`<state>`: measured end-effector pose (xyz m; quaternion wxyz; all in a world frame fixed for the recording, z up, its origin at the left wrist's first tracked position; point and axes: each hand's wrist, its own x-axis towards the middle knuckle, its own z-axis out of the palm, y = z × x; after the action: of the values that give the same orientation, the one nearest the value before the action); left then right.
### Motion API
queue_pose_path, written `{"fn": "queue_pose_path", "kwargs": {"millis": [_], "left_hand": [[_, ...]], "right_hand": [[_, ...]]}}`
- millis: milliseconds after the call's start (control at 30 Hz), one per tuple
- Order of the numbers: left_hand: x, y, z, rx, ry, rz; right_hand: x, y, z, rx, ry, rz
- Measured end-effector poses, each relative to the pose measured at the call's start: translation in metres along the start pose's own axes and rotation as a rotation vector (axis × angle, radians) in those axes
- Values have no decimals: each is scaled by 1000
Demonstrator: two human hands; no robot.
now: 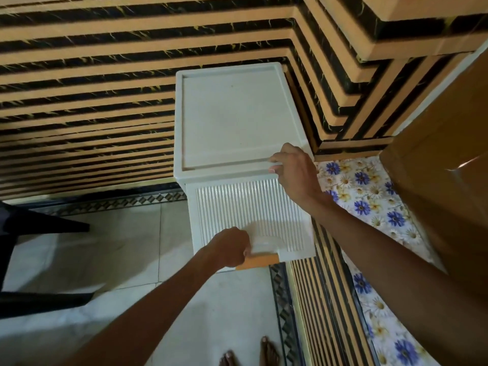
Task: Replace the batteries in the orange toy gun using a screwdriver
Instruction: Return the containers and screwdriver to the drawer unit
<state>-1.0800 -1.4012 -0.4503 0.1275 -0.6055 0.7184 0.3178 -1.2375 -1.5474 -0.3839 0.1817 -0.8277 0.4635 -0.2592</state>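
Note:
A white plastic storage cabinet [232, 114] stands against the striped wall, seen from above. Its ribbed front door [245, 207] has a clear handle [264, 244] low down. My left hand [229, 249] is closed around that handle's left side. My right hand [293, 170] rests on the cabinet's top front right corner, fingers curled over the rim. An orange strip [257, 261] shows under the handle. No toy gun, screwdriver or batteries are in view.
A brown wooden panel [443, 167] stands at the right above a flowered mat [369, 196]. A dark chair [31, 247] is on the left over the pale tiled floor [118, 247]. Bare toes [250, 355] show at the bottom edge.

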Motion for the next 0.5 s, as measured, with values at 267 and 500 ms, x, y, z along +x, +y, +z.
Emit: {"fn": "queue_pose_path", "kwargs": {"millis": [267, 500], "left_hand": [[77, -30, 7, 164, 85, -117], [108, -44, 4, 209, 174, -170]], "right_hand": [[-16, 4, 17, -124, 205, -24], [-15, 12, 21, -99, 257, -63]]}}
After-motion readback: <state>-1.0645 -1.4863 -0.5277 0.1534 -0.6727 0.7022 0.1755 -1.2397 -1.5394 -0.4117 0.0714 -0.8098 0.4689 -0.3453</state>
